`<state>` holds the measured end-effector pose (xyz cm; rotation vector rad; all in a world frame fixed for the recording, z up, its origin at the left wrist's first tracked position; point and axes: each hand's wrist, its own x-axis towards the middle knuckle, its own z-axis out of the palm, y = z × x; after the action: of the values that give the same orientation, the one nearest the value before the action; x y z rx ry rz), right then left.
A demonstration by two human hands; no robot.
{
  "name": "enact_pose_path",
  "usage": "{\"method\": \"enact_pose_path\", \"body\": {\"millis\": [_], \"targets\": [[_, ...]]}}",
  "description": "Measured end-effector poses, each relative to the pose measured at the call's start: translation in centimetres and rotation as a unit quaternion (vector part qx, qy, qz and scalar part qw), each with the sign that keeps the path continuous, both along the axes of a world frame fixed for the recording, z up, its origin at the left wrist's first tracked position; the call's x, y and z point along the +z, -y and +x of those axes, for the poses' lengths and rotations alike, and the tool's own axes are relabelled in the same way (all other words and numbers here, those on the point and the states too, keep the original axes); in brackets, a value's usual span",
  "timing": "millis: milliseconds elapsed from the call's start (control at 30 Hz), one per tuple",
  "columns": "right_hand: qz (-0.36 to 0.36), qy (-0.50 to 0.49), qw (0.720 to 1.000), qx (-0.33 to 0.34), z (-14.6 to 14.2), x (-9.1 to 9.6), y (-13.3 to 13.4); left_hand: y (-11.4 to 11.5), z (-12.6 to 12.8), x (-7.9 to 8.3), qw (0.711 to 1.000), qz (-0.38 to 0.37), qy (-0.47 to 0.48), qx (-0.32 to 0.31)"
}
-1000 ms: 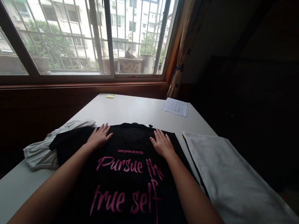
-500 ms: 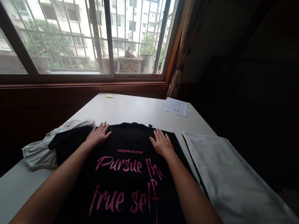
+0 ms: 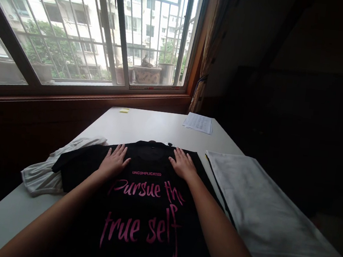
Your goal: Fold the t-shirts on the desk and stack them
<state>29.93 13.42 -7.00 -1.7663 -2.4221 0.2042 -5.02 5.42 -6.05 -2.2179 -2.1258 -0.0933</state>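
Both hands [image 3: 113, 162] flat on shirt [image 3: 139, 208], arms [image 3: 219, 222] outstretched

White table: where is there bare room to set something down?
Bare: the far part of the table, between yellow note, papers and black shirt; and its near-left part, between crumpled white cloth and left forearm. Crowded: the middle, with both hands on the shirt and pale grey cloth beside it.
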Motion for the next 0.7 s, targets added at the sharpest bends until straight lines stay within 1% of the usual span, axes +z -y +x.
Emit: {"method": "enact_pose_path", "body": {"millis": [67, 167, 433, 600, 700], "targets": [[-0.003, 0.001, 1.0, -0.001, 0.0, 0.1, 0.0, 0.7, 0.1, -0.4, 0.999, -0.016, 0.021, 0.018], [-0.001, -0.001, 1.0, -0.002, 0.0, 0.1, 0.1, 0.9, -0.2, -0.6, 0.998, -0.026, 0.036, 0.036], [0.004, 0.001, 1.0, 0.0, 0.0, 0.1, 0.2, -0.9, -1.6, -0.3, 0.998, -0.03, 0.036, 0.046], [-0.004, 0.003, 1.0, -0.003, 0.0, 0.1, 0.1, -2.0, -2.5, -0.1, 0.998, -0.028, 0.039, 0.036], [-0.008, 0.002, 1.0, -0.003, 0.0, 0.2, 0.1, -2.2, -2.9, 0.4, 0.998, -0.035, 0.052, 0.026]]}}
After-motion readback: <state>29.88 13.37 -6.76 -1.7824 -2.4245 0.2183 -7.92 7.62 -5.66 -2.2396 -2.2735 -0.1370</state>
